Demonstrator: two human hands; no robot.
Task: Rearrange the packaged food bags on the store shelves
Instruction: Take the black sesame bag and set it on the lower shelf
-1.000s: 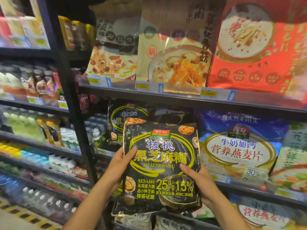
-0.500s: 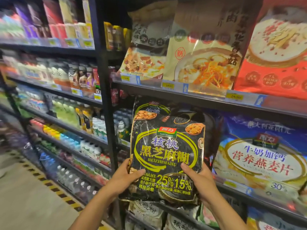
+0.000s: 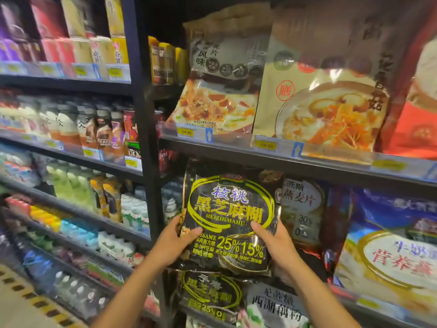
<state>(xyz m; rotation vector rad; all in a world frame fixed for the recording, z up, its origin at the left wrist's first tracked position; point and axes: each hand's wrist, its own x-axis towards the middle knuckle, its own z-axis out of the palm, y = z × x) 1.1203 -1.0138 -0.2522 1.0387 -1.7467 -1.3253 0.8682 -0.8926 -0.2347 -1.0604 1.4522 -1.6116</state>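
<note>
Two forearms and two hands in view, entering from the lower edge. Left hand [image 3: 173, 245]: bare, no glove, no ring, no watch or band at the wrist. Right hand [image 3: 275, 248]: likewise bare, nothing worn on the fingers or wrist. Both forearms uncovered along their whole visible length; no sleeve or cuff shows. Fingernails short and unpainted where they can be made out.
</note>
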